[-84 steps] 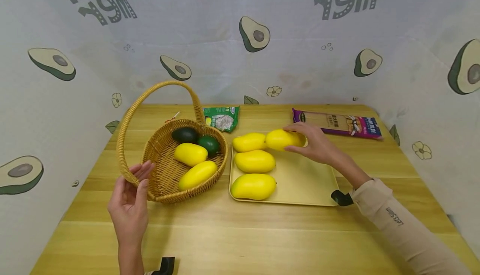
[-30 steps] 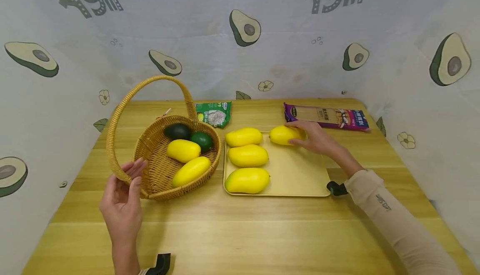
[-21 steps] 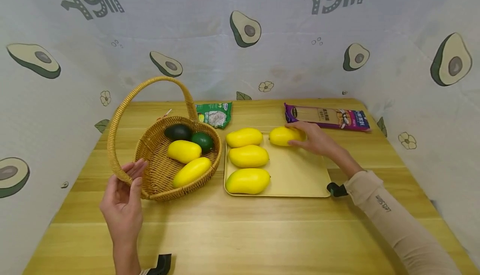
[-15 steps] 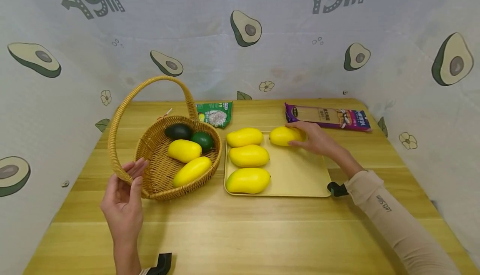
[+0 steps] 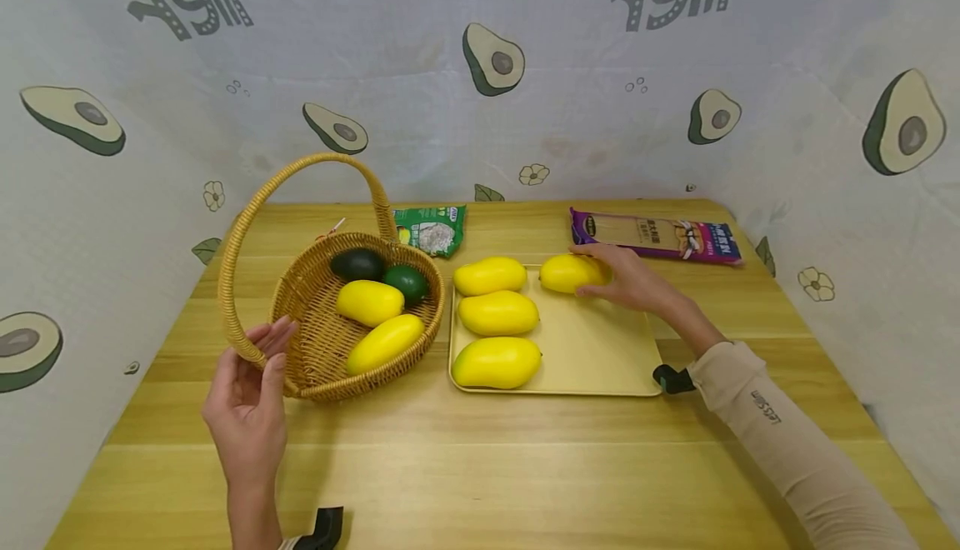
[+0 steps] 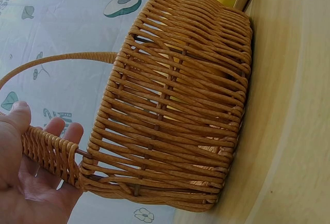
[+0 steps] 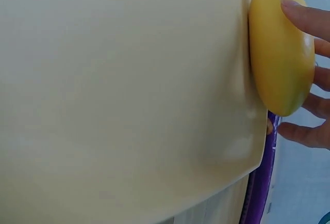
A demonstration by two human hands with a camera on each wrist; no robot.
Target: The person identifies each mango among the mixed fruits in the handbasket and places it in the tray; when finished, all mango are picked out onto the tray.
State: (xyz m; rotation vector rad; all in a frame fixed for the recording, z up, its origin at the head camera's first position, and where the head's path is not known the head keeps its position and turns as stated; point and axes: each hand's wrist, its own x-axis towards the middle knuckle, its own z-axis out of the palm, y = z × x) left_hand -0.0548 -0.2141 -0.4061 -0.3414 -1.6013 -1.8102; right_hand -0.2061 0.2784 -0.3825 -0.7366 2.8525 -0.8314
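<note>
- Right hand (image 5: 630,282): fingers curled loosely round a yellow mango (image 5: 567,272) at the far right corner of the tray (image 5: 600,350). The wrist view shows fingertips on both sides of the fruit, which rests on the tray by its rim.
- Left hand (image 5: 247,400): open, fingers straight, palm against the near foot of the basket handle (image 5: 300,175), steadying it rather than gripping it.
- Basket (image 5: 315,367): stands on the tabletop (image 5: 480,467) just left of the tray. It contains two yellow mangoes (image 5: 367,302) and two dark green avocados (image 5: 358,264).
- Tray contents: besides the held fruit, three mangoes (image 5: 498,312) lie in a column along the left edge, close to one another.
- Progress, as judged: four mangoes sit on the tray and two remain in the basket, so the transfer looks roughly two-thirds complete. The fourth appears set down though not yet released.
- Also present: a green packet (image 5: 431,230) and a purple packet (image 5: 656,236) at the far edge.
</note>
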